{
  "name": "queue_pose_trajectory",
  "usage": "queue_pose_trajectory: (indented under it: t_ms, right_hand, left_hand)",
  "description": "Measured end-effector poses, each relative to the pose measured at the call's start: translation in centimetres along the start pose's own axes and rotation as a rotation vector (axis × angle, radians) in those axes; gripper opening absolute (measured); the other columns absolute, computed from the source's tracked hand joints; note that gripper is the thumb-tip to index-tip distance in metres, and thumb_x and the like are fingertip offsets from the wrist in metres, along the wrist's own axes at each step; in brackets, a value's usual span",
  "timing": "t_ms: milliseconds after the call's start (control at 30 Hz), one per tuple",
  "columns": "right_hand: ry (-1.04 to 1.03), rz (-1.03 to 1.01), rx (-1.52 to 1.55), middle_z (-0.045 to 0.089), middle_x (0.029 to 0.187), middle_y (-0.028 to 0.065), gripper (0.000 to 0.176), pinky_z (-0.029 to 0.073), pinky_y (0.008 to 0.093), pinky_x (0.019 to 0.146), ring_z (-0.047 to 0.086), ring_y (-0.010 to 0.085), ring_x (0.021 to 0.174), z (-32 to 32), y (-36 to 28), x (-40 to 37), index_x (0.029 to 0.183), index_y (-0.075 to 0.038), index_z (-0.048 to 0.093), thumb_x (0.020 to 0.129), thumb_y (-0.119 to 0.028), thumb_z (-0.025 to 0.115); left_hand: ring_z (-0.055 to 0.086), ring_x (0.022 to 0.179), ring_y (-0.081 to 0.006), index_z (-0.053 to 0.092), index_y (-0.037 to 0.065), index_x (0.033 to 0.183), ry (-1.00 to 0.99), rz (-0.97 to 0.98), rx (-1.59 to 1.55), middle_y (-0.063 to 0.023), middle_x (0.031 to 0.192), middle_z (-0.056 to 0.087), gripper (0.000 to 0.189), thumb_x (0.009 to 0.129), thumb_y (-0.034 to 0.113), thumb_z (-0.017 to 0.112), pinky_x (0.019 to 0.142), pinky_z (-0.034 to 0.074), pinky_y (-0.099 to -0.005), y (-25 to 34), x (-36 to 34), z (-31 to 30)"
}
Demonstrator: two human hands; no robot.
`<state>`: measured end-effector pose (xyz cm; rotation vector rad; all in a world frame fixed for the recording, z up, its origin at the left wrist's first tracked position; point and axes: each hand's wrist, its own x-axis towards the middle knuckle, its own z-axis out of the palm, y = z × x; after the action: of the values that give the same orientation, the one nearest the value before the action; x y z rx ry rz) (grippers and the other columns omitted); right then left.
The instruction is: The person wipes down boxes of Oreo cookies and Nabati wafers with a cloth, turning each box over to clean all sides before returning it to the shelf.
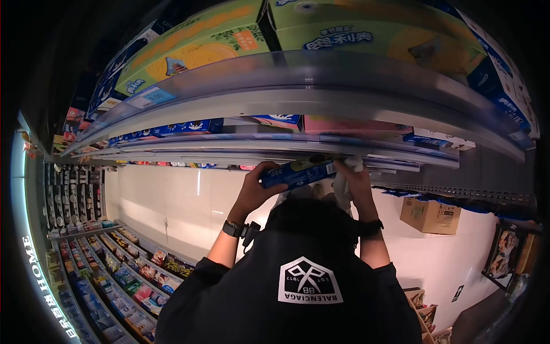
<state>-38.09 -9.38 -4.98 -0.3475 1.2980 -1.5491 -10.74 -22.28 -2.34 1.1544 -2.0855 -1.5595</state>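
A slim blue snack box [303, 175] with printed text and a barcode is held level in front of the shelf. My left hand [255, 186] is wrapped round its left end, fingers on top and thumb below. At the other end, my right hand [354, 178] has its fingers closed against the box near the barcode. A crumpled white cloth-like thing [342, 186] hangs from the right hand, partly hidden behind it. Both wrists wear dark bands.
Shelf edges [321, 97] run just ahead of and above my hands, holding large green-yellow boxes [195, 51] and blue boxes [189, 127]. A cardboard carton [429, 216] stands on the floor at right. Racks of packaged snacks [123, 275] fill the lower left.
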Motion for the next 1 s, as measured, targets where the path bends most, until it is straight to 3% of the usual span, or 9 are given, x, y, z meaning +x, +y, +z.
queue_pose_trajectory:
  t_ms: [200, 333, 433, 500, 567, 633, 767, 833, 1000]
  right_hand:
    - [-0.012, -0.06, -0.066, 0.069, 0.088, 0.0018, 0.018, 0.052, 0.0275, 0.069, 0.065, 0.0118, 0.076, 0.2, 0.2, -0.9, 0.105, -0.006, 0.068, 0.091, -0.014, 0.076]
    - [-0.001, 0.0, -0.041, 0.07, 0.097, 0.0025, 0.025, 0.052, 0.0281, 0.077, 0.066, 0.0127, 0.086, 0.6, 0.8, -1.4, 0.107, -0.004, 0.068, 0.086, -0.01, 0.081]
    - [-0.07, 0.029, 0.019, 0.07, 0.097, 0.0028, 0.028, 0.053, 0.0288, 0.078, 0.066, 0.0131, 0.087, -0.1, 1.4, -2.0, 0.11, -0.004, 0.067, 0.085, -0.01, 0.081]
    - [-0.084, 0.017, -0.001, 0.07, 0.098, 0.0028, 0.03, 0.053, 0.0292, 0.078, 0.066, 0.0134, 0.087, -0.6, 2.1, -1.9, 0.112, -0.004, 0.067, 0.085, -0.01, 0.081]
    - [-0.1, 0.006, -0.019, 0.071, 0.099, 0.0029, 0.032, 0.053, 0.0295, 0.079, 0.066, 0.0137, 0.088, -0.5, 2.5, -1.7, 0.114, -0.004, 0.066, 0.086, -0.01, 0.08]
    - [-0.073, -0.053, -0.04, 0.071, 0.099, 0.0026, 0.031, 0.052, 0.0288, 0.08, 0.066, 0.0132, 0.087, 0.4, 1.6, -1.5, 0.112, -0.004, 0.068, 0.086, -0.011, 0.081]
    - [0.032, -0.098, -0.191, 0.071, 0.098, 0.002, 0.024, 0.05, 0.028, 0.081, 0.064, 0.0121, 0.087, -0.6, 2.2, 0.3, 0.106, -0.003, 0.069, 0.086, -0.011, 0.081]
    - [0.071, -0.153, -0.097, 0.071, 0.096, 0.0011, 0.017, 0.048, 0.0275, 0.081, 0.063, 0.011, 0.086, -0.7, 1.7, 0.5, 0.099, -0.004, 0.071, 0.087, -0.011, 0.08]
    - [0.107, -0.145, -0.06, 0.07, 0.09, 0.0014, 0.012, 0.048, 0.0277, 0.078, 0.063, 0.0118, 0.083, -0.7, 1.6, 0.5, 0.095, -0.005, 0.071, 0.088, -0.01, 0.079]
  left_hand:
    - [0.06, 0.117, -0.0178, 0.052, 0.007, 0.133, 0.051, 0.151, -0.022, -0.0083, 0.128, 0.059, 0.077, 0.068, -0.002, 0.092, 0.101, 0.054, -0.0343, 0.8, -0.6, -0.8]
    - [0.06, 0.119, -0.0194, 0.046, 0.009, 0.142, 0.109, 0.276, 0.038, -0.0104, 0.133, 0.058, 0.086, 0.069, 0.001, 0.091, 0.101, 0.054, -0.0346, 0.2, -0.9, -0.7]
    - [0.062, 0.119, -0.0219, 0.041, 0.009, 0.147, 0.017, 0.049, -0.178, -0.0099, 0.136, 0.057, 0.091, 0.071, 0.002, 0.09, 0.102, 0.054, -0.0359, 0.0, -1.2, -0.7]
    - [0.063, 0.117, -0.0231, 0.046, 0.007, 0.146, -0.043, -0.066, -0.237, -0.0101, 0.137, 0.058, 0.083, 0.074, 0.002, 0.088, 0.102, 0.053, -0.0356, -0.1, -1.5, -0.9]
    - [0.065, 0.113, -0.0217, 0.054, 0.005, 0.141, -0.11, 0.097, 0.13, -0.0106, 0.134, 0.06, 0.075, 0.074, 0.002, 0.087, 0.1, 0.054, -0.0349, -0.7, -1.4, -0.7]
    - [0.065, 0.111, -0.0251, 0.06, 0.002, 0.132, -0.012, 0.153, 0.084, -0.0117, 0.127, 0.063, 0.063, 0.074, 0.002, 0.087, 0.097, 0.054, -0.0359, -0.7, -1.0, -0.7]
    - [0.055, 0.114, -0.0396, 0.06, 0.003, 0.124, 0.246, 0.359, 0.434, -0.0161, 0.121, 0.061, 0.056, 0.074, 0.003, 0.085, 0.098, 0.047, -0.0439, -0.9, 1.0, -2.5]
    - [0.056, 0.112, -0.0392, 0.058, 0.001, 0.126, 0.287, 0.375, 0.486, -0.0167, 0.12, 0.061, 0.059, 0.073, 0.001, 0.085, 0.097, 0.047, -0.0434, -2.2, 2.2, -3.8]
    - [0.062, 0.097, -0.0389, 0.062, -0.001, 0.118, 0.213, 0.217, 0.539, -0.0207, 0.104, 0.067, 0.041, 0.088, 0.021, 0.078, 0.086, 0.051, -0.0413, -6.7, 5.4, -7.1]
